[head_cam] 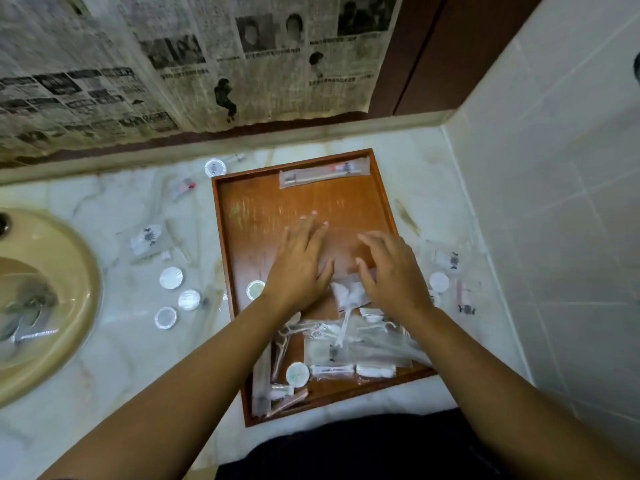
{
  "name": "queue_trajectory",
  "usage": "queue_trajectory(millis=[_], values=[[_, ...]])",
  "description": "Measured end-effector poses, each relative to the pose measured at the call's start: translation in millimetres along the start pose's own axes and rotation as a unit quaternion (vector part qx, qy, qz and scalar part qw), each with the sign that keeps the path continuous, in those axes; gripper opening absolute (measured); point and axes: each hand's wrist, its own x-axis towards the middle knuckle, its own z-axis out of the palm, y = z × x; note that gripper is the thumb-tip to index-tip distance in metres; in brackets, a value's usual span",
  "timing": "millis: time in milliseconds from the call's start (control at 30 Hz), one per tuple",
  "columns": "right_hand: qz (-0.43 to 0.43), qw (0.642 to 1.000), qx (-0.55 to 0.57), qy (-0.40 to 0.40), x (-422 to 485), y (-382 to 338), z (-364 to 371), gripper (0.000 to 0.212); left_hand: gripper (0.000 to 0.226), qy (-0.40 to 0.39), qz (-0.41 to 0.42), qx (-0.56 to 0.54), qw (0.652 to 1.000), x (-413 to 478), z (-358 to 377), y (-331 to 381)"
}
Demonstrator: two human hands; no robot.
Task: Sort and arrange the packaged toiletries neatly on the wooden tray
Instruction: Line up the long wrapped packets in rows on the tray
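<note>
Both hands meet on a clear packet on the wooden tray. The left hand presses it with flat, straight fingers. The right hand is loosely bent, and I cannot tell whether it grips. A toothbrush packet lies beyond the fingertips, and heaped toiletry packets lie beneath the wrists.

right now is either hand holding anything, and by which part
Left hand holds nothing: it lies flat, fingers straight, over the wooden tray. Right hand bends its fingers over a clear packet; whether it grips it cannot be told.
</note>
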Motion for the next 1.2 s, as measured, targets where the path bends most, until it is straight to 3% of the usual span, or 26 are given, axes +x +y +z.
queue_trajectory(millis=[100,200,367,567,800,900,1033,1200], values=[[0.029,0.999,-0.009,-0.019,-51,0,-9,0.031,0.064,-0.06,0.036,0.023,0.997,-19,16,11],[0.082,0.994,-0.044,-0.05,-102,4,-20,0.028,0.066,-0.112,0.012,0.074,0.991,-24,31,7],[0.148,0.971,-0.089,-0.163,-158,13,-25,0.042,0.059,-0.106,0.016,0.105,0.989,-27,42,2],[0.143,0.979,-0.09,-0.115,-164,23,-15,0.041,0.061,-0.093,0.044,0.116,0.988,-34,49,-10],[0.149,0.978,-0.07,-0.129,-145,19,-47,0.014,0.064,-0.092,0.039,0.118,0.988,-35,52,-10],[0.182,0.973,-0.016,-0.144,-139,21,-62,0.013,0.066,-0.091,0.042,0.111,0.989,-35,53,-11],[0.273,0.936,0.127,-0.185,-122,26,-70,0.012,0.062,-0.068,0.043,0.076,0.994,-35,55,-13],[0.311,0.892,0.244,-0.222,-103,30,-64,0.029,0.055,-0.048,0.033,0.021,0.998,-33,51,-12]])
